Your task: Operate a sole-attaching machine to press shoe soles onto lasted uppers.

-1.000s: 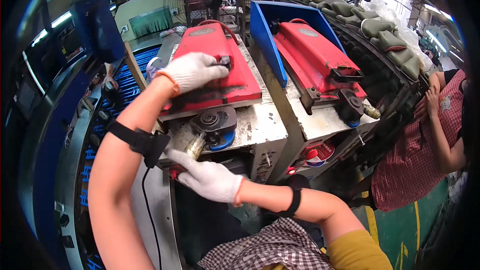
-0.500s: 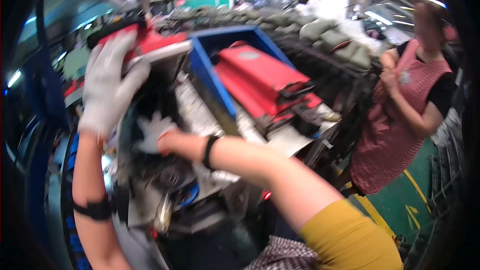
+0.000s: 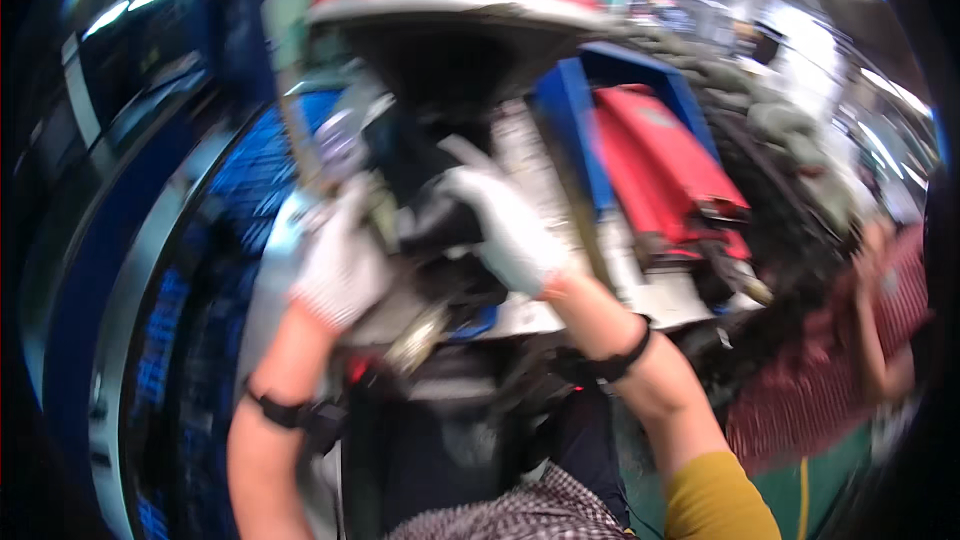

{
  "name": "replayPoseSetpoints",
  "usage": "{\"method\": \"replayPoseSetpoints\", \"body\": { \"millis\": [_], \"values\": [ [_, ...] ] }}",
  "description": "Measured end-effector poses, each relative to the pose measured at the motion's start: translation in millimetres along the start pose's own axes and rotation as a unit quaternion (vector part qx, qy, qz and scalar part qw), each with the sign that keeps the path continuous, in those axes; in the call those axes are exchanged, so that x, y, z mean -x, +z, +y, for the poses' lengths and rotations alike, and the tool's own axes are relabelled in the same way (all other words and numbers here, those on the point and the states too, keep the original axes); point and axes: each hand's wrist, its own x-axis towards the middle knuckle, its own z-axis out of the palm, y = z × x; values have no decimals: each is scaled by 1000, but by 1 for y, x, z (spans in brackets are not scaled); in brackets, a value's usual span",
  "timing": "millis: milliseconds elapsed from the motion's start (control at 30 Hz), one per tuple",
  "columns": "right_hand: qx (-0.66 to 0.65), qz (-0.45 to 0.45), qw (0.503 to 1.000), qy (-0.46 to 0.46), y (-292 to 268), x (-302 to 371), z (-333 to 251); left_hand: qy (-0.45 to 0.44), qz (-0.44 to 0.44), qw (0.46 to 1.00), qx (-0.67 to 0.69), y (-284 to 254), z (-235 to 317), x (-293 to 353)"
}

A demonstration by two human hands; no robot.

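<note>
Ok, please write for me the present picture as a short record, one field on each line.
Left side: left hand, white-gloved, beside a dark shape; grip too blurred to tell
Right side: right hand, white-gloved, at the dark shape's right; grip also unclear
Above the hands: raised red cover, pale-edged, with a dark underside
Next station: second red cover, lower, with a blue surround
Nearby: a person in reddish clothing, at the picture's right
Picture quality: strong motion blur
</note>
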Motion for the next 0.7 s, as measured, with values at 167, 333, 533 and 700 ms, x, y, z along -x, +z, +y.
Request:
{"method": "replayPoseSetpoints", "body": {
  "millis": [167,333,533,700],
  "values": [
    [-45,-114,992,-28,52,24,-26,65,-22,976,206,14,19,69],
    [254,-19,940,-228,27,64,-19,134,85,975,156,-18,77,151],
    [313,226,917,-97,-45,129,54,72,437,894,-69,-181,144,161],
    [443,267,849,-104,-56,143,87,171,454,836,-255,-330,191,160]
  ]
}}
